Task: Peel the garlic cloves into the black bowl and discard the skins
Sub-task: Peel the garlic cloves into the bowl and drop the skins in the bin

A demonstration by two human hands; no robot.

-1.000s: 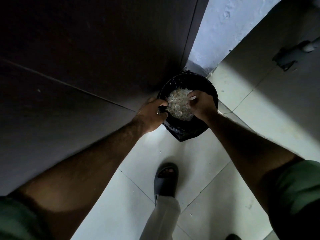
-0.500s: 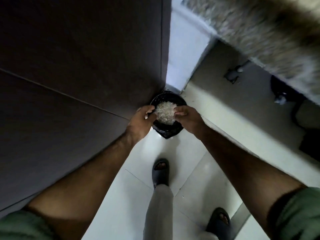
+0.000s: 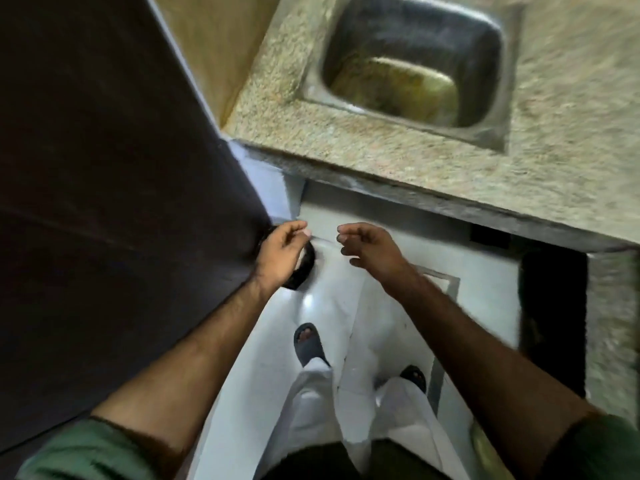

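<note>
Sink (image 3: 408,60) in counter (image 3: 346,140) — hands below

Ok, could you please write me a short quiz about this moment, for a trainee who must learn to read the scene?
1. True or false: the right hand holds a garlic clove between its fingers.
2. What is set into the stone counter? A) a sink B) a stove C) a cutting board
3. Fill in the missing word: the black bin on the floor is partly hidden behind the person's ____ hand.

Key
1. False: its fingers are loosely curled and nothing shows in them.
2. A: the sink.
3. Left: the left hand covers most of it.
</note>
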